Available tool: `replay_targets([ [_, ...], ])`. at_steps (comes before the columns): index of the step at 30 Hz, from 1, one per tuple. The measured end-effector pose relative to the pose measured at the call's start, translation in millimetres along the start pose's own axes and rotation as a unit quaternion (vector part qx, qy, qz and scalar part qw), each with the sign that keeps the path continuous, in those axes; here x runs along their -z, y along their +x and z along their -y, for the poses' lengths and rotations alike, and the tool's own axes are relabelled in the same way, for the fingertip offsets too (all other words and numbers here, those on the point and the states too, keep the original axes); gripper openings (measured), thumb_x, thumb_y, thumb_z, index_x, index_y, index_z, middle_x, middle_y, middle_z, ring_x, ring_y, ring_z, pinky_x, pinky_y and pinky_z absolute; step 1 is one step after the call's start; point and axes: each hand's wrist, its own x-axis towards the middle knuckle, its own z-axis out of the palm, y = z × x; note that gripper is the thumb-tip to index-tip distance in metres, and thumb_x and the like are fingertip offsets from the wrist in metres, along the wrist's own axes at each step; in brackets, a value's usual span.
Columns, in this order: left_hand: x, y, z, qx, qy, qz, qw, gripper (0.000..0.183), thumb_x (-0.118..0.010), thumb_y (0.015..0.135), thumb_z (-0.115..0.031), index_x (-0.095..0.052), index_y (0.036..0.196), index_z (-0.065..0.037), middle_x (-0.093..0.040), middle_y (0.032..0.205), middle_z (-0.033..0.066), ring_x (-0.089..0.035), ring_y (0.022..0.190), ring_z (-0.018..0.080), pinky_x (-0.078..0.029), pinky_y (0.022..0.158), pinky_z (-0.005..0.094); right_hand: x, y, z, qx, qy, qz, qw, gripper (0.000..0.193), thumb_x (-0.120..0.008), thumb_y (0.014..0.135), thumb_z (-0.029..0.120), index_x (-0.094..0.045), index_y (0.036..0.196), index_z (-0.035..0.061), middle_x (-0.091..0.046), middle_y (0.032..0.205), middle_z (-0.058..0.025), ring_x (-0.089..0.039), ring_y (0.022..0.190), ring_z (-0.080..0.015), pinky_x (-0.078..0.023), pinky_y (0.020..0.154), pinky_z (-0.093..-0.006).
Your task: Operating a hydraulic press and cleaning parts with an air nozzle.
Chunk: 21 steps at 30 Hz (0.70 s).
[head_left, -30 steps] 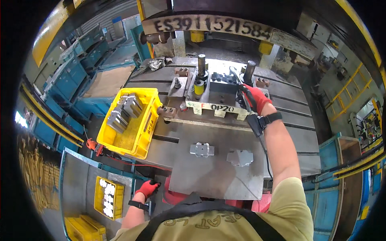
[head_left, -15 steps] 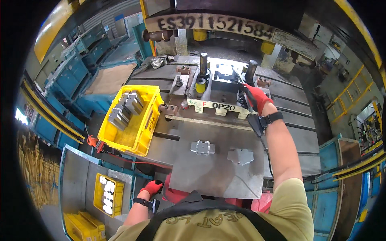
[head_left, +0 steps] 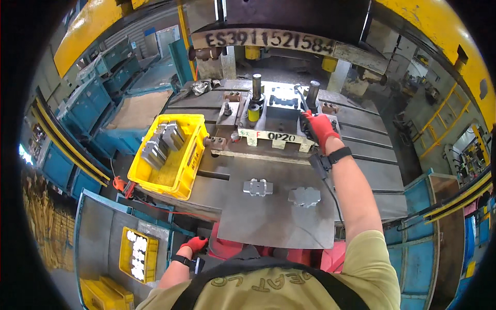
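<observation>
Gripping slim tool (head_left: pixel 301 97), right hand (head_left: pixel 319 127) nearer die block (head_left: pixel 281 115) lying forward-left; tool axis slants likewise. Left hand (head_left: pixel 195 244): grip unclear.

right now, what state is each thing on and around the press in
press top: raised above the die
big bin: open, partly filled with metal blocks
low bin: open, holding pale pieces
left piece: lying on the plate
right piece: apart, also on plate
right hand: closed around a slim tool
left hand: low, grip unclear
</observation>
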Motion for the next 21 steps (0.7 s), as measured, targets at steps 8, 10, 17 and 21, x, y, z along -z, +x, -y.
replay_targets([
  [8, -6, 18, 8, -0.06, 0.041, -0.058, 0.996, 0.041, -0.037, 0.076, -0.039, -0.053, 0.091, -0.005, -0.054, 0.09, 0.0159, -0.049, 0.086, 0.0294, -0.038, 0.072, 0.034, -18, -3, 22, -0.041, -0.104, -0.022, 0.993, 0.056, -0.055, 0.063, 0.049, -0.053, 0.083, -0.004, -0.054, 0.086, -0.0202, -0.05, 0.085, -0.0307, -0.039, 0.07, -0.0329],
  [10, -10, 25, 31, -0.041, -0.022, -0.03, 0.999, 0.04, -0.038, 0.076, -0.039, -0.052, 0.094, -0.006, -0.052, 0.095, 0.0155, -0.048, 0.09, 0.0288, -0.037, 0.074, 0.0343, -21, -9, 23, -0.025, -0.057, -0.027, 0.998, 0.055, -0.055, 0.063, 0.047, -0.053, 0.084, -0.0037, -0.054, 0.084, -0.0196, -0.051, 0.082, -0.029, -0.039, 0.068, -0.0322],
  [17, -41, 11, 20, -0.146, -0.301, 0.088, 0.938, 0.043, -0.047, 0.076, -0.022, -0.033, 0.112, -0.006, -0.041, 0.11, 0.0125, -0.04, 0.1, 0.0218, -0.034, 0.082, 0.03, 21, -103, 3, -0.011, 0.247, 0.041, 0.968, 0.026, -0.05, 0.074, 0.033, -0.048, 0.07, 0.0078, -0.043, 0.052, 0.0015, -0.043, 0.043, -0.0079, -0.029, 0.036, -0.0214],
  [21, -46, -16, -12, -0.051, -0.39, 0.098, 0.914, 0.041, -0.048, 0.077, -0.024, -0.035, 0.111, -0.006, -0.044, 0.106, 0.0091, -0.045, 0.093, 0.0186, -0.039, 0.077, 0.0296, 66, -173, -39, -0.124, 0.347, 0.013, 0.929, 0.021, -0.05, 0.075, 0.029, -0.048, 0.071, 0.009, -0.043, 0.053, -0.0002, -0.041, 0.043, -0.0104, -0.031, 0.038, -0.0239],
])
